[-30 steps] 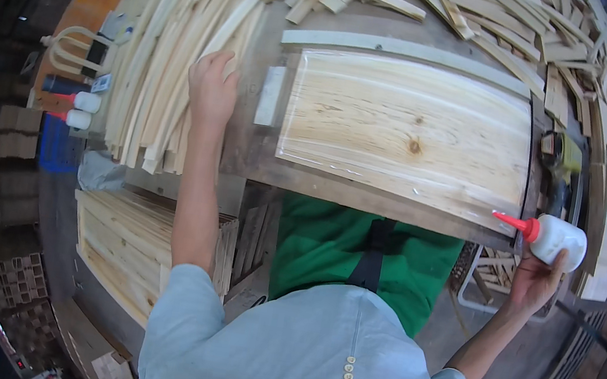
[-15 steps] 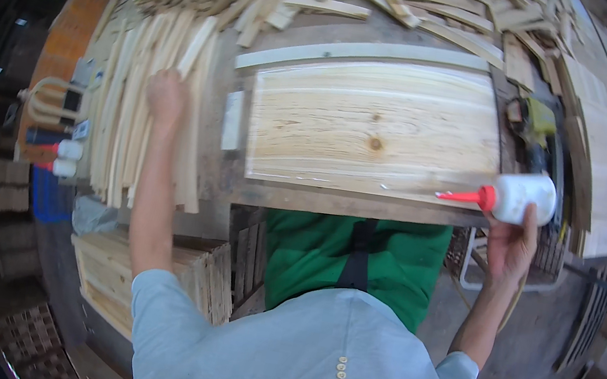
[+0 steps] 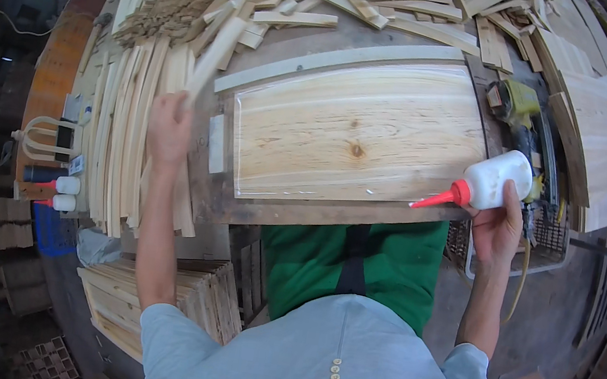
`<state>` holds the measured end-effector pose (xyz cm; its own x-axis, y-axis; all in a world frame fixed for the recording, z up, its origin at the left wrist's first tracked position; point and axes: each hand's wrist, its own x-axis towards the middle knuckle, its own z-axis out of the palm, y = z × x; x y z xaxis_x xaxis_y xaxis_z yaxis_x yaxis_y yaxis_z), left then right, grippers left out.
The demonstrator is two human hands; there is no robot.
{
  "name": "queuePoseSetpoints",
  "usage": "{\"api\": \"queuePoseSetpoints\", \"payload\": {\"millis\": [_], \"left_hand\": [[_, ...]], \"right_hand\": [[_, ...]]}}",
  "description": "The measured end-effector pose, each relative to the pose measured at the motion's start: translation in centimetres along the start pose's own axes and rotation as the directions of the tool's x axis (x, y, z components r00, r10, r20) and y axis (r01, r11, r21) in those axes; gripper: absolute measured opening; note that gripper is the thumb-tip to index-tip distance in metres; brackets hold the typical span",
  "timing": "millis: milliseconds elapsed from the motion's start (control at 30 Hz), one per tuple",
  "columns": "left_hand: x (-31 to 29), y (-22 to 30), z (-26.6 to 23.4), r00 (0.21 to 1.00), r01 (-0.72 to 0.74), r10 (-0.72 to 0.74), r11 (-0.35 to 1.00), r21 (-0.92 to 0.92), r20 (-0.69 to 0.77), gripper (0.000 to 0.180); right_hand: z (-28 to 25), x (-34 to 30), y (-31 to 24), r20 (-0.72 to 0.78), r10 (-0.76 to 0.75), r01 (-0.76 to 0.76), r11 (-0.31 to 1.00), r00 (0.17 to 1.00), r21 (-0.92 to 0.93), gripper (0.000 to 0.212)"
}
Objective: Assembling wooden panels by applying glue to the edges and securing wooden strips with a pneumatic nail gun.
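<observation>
My left hand (image 3: pixel 169 132) is closed on the near end of a pale wooden strip (image 3: pixel 218 55), which angles up and away over the other strips. My right hand (image 3: pixel 498 228) grips a white glue bottle (image 3: pixel 499 181), tilted so its red nozzle points left and down over the near right edge of a wooden panel (image 3: pixel 312 132). A thin line of glue runs along the panel's edges, and a drop shows near its front. Beyond the panel's far side lies a long pale strip (image 3: pixel 337 67). A short light piece (image 3: pixel 217 144) sits left of the panel.
Long strips (image 3: pixel 128 132) lie side by side at left, and loose offcuts (image 3: pixel 394 3) heap up at the back. A yellow-green power tool (image 3: pixel 517 102) rests right of the panel, before stacked boards (image 3: pixel 597 139). Two more bottles (image 3: pixel 66 193) lie at far left.
My left hand has lifted the strip and swung its far end to the right. The bottle has shifted left, its nozzle now tipped further down. The whole view has turned slightly.
</observation>
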<state>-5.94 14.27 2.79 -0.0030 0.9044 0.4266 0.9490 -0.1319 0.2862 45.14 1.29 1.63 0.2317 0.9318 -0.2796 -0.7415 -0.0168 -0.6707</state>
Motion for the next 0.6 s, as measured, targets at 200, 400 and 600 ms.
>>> {"api": "queuePoseSetpoints", "payload": {"millis": [200,400,600], "left_hand": [[-1.9,4.8,-1.5,0.995,-0.095,0.093,0.993,-0.074,-0.030,0.030],[-0.5,6.3,-1.0,0.988,-0.136,0.144,0.983,-0.120,0.062,0.030],[0.6,13.0,1.6,0.935,-0.239,0.320,0.889,-0.390,0.156,0.028]], "right_hand": [[0.1,0.3,0.3,0.036,0.017,-0.017,1.000,0.999,-0.027,0.044],[0.9,0.5,0.5,0.081,0.046,-0.047,0.999,0.996,0.015,0.044],[2.3,0.4,0.5,-0.132,0.026,-0.033,0.998,0.991,-0.053,0.052]]}}
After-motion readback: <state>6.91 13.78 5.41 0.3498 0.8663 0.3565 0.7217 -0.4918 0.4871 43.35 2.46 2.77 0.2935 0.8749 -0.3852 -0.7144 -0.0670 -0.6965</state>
